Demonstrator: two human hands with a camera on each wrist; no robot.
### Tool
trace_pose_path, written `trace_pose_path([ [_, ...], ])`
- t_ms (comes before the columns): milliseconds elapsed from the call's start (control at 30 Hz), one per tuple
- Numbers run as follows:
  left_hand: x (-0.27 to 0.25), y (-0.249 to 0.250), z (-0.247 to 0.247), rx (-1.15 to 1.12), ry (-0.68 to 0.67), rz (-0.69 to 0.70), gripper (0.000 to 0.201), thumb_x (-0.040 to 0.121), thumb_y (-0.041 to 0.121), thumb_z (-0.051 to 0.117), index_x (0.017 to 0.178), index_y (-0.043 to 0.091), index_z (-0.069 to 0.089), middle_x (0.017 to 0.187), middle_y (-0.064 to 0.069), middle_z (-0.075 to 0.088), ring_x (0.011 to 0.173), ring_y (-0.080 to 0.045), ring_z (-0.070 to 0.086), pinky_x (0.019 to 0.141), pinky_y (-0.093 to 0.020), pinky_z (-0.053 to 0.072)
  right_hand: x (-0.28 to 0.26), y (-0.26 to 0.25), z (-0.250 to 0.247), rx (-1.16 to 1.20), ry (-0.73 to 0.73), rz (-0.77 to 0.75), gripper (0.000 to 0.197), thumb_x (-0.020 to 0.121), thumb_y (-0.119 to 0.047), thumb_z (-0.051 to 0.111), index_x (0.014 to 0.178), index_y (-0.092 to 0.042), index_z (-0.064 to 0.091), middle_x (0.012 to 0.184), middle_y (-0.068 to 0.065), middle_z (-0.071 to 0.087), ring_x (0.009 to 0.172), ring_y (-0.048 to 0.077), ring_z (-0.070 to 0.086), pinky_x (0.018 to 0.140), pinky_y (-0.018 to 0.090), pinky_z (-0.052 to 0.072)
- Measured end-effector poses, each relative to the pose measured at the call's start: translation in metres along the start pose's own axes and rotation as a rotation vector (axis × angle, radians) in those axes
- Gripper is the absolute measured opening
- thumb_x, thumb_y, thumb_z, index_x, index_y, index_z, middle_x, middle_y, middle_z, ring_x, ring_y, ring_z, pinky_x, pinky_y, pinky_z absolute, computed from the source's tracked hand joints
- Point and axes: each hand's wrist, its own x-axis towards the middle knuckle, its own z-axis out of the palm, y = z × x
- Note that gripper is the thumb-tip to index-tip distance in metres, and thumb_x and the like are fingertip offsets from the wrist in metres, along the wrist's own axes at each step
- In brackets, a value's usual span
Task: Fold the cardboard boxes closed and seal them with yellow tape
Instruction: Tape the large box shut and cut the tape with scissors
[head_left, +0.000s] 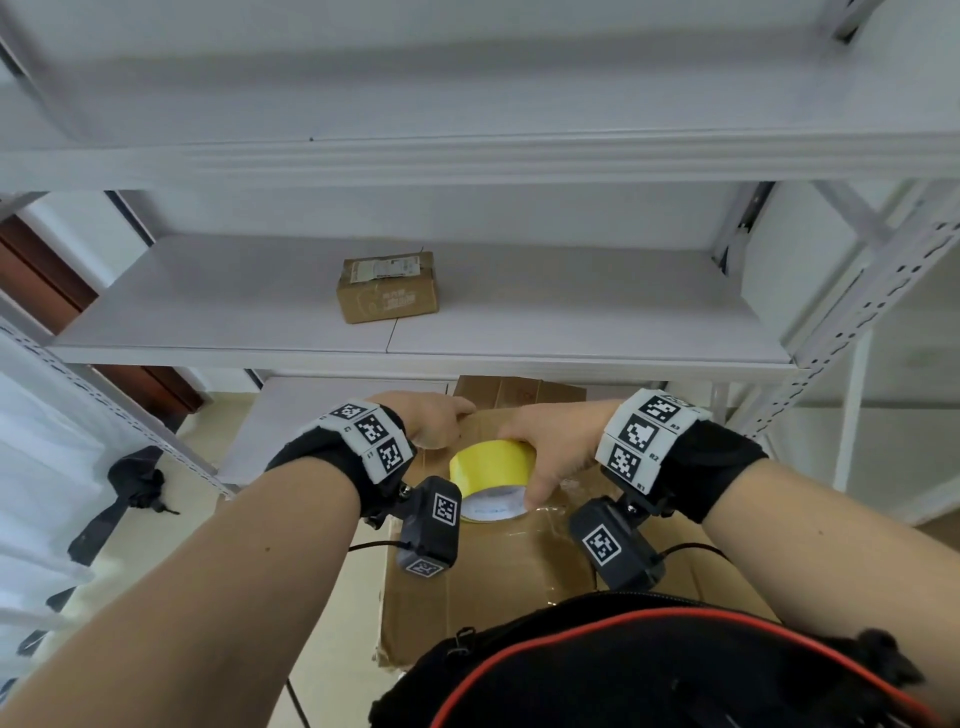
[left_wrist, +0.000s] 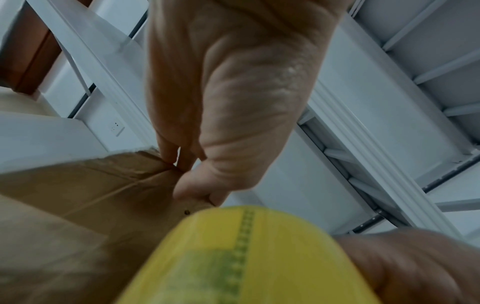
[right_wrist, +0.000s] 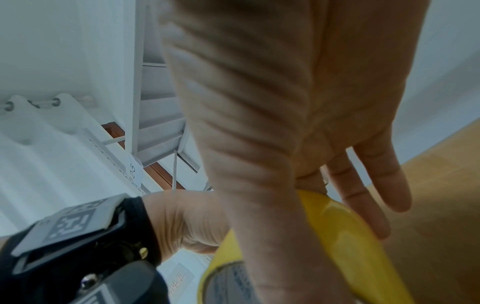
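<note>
Box (head_left: 493, 597) sits before me, below the shelf (head_left: 415, 358); tape (head_left: 491, 465) stands on its top, my right hand (head_left: 556, 441) curled round the roll, my left hand (head_left: 431, 421) pinching the box's far edge with thumb and fingers.

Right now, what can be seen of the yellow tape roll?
The yellow tape roll is wide and glossy on a pale printed core, tilted with the core's opening toward the person. A serrated cut end lies on its outer wrap. The right hand grips it from above, thumb at the near rim, over the cardboard box; contact unclear.
</note>
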Motion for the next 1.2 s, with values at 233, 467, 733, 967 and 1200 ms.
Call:
trace_pose_path([
  [233, 0.003, 0.000, 0.004, 0.012, -0.010, 0.005, 0.068, 0.098, 0.012, 0.044, 0.156, 0.032, 0.013, 0.157, -0.004, 0.028, 0.139, -0.028, 0.034, 0.111, -0.041, 0.032, 0.004, -0.001, -0.005, -0.016, -0.071, 0.021, 0.037, 0.075, -0.023, 0.078, 0.102, -0.014, 0.053, 0.079, -0.009, 0.048, 0.068, 0.003, 0.046, 0.057, 0.021, 0.039],
  [467, 0.001, -0.001, 0.003, -0.021, -0.003, 0.023, 0.068, 0.097, 0.011, 0.046, 0.155, 0.032, 0.017, 0.152, -0.006, 0.036, 0.133, -0.029, 0.041, 0.107, -0.042, 0.040, 0.006, -0.001, -0.007, 0.018, -0.105, 0.041, 0.033, 0.075, -0.018, 0.078, 0.100, -0.013, 0.057, 0.076, -0.007, 0.052, 0.067, 0.007, 0.049, 0.059, 0.024, 0.042],
  [733, -0.012, -0.001, 0.001, -0.073, -0.006, 0.041, 0.072, 0.093, 0.000, 0.039, 0.155, 0.030, 0.017, 0.154, -0.006, 0.032, 0.135, -0.029, 0.038, 0.107, -0.041, 0.039, 0.003, -0.003, -0.013, -0.033, -0.143, 0.064, 0.028, 0.076, -0.015, 0.075, 0.096, -0.012, 0.056, 0.071, -0.007, 0.051, 0.063, 0.008, 0.048, 0.054, 0.021, 0.038],
  [967, -0.012, 0.001, -0.001, -0.109, -0.025, 0.036, 0.079, 0.090, -0.002, 0.045, 0.156, 0.028, 0.013, 0.155, -0.008, 0.029, 0.136, -0.029, 0.037, 0.109, -0.041, 0.039, 0.005, -0.005, -0.019, -0.087, -0.165, 0.108, 0.038, 0.074, -0.017, 0.077, 0.107, -0.009, 0.059, 0.079, -0.003, 0.054, 0.073, 0.014, 0.052, 0.059, 0.025, 0.041],
  [1200, -0.016, 0.000, 0.000, -0.230, -0.045, 0.040, 0.086, 0.086, 0.001, 0.055, 0.156, 0.026, 0.011, 0.157, -0.007, 0.020, 0.140, -0.028, 0.029, 0.113, -0.046, 0.031, 0.005, -0.003, -0.018, -0.206, -0.189, 0.190, 0.060, 0.075, -0.021, 0.074, 0.128, -0.004, 0.051, 0.100, 0.007, 0.060, 0.092, 0.022, 0.058, 0.061, 0.026, 0.039],
])
